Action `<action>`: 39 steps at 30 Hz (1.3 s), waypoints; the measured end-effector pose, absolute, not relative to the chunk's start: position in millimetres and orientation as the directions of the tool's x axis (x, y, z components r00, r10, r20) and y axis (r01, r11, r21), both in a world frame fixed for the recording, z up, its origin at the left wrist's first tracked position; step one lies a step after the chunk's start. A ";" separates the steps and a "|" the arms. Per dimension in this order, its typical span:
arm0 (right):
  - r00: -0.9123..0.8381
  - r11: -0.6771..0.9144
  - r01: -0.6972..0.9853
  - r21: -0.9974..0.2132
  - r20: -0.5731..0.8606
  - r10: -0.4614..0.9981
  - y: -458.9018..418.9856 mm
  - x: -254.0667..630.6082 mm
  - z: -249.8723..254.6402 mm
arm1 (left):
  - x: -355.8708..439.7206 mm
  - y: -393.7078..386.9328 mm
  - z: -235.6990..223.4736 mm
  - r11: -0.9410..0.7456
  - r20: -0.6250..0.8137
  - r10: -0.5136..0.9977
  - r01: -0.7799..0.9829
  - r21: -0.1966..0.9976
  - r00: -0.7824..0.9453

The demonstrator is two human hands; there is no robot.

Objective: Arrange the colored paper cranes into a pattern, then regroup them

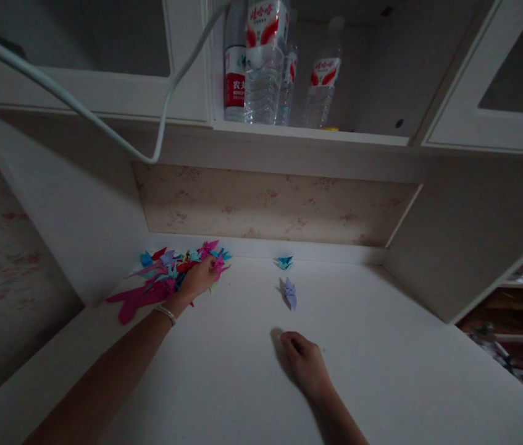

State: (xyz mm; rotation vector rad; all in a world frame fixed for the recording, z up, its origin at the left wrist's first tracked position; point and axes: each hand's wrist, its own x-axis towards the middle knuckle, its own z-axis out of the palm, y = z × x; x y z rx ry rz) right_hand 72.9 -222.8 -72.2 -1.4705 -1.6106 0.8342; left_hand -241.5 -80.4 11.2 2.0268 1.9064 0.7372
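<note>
Dim light throughout. White counter point(224, 383), bare-topped toward the front, low white lip along its back edge, pale panels rising at both sides. White cupboard point(187, 102) overhead, its middle bay open; below it, a strip of cream wallpaper point(252, 207) with small reddish flowers. Pale cable point(104, 127) loops down across the upper left. Clear plastic bottles point(263, 86) stand in the bay, red-and-white labels. Heap of folded paper point(150, 293) near the counter's back left corner: magenta, blue, red, mint, lilac, points overlapping. Left hand point(200, 278) at the heap's right side, fingers drawn narrow at a magenta piece point(220, 264); cannot tell whether it is gripped. Right hand point(307, 361) over mid-counter, fingers curled in loosely. Beyond it, a lilac piece point(290, 293), narrow and pointed; behind that, near the back edge, a smaller blue piece point(284, 262), wings spread. Thin pale bracelet point(167, 314) on left wrist.
</note>
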 end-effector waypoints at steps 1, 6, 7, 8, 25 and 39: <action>-0.020 0.111 0.477 -0.872 0.115 0.993 -223.2 72.6 -71.4 | -240.8 -86.0 10.9 -0.108 0.185 0.983 0.809 0.578 -0.002; -0.039 0.124 0.462 -0.878 0.120 0.992 -224.0 72.7 -70.3 | -228.1 -129.7 -6.2 -0.070 0.104 0.994 0.571 0.818 -0.027; -0.040 0.127 0.461 -0.878 0.122 0.992 -223.9 73.0 -70.9 | -224.4 -141.3 -11.0 -0.053 0.078 0.997 0.524 0.850 -0.025; -0.038 0.127 0.459 -0.879 0.123 0.992 -223.9 72.9 -71.5 | -220.4 -153.2 -15.6 -0.036 0.056 0.998 0.467 0.884 -0.029; -0.235 -0.112 -0.276 -0.955 -0.046 0.971 -222.2 -18.5 -65.5 | -173.1 -226.7 -29.4 0.167 -0.104 0.977 -0.364 0.916 0.186; -0.247 -0.123 -0.279 -0.952 -0.053 0.968 -220.0 -12.5 -76.4 | -164.8 -224.6 -32.8 0.143 -0.134 0.989 -0.171 0.975 0.062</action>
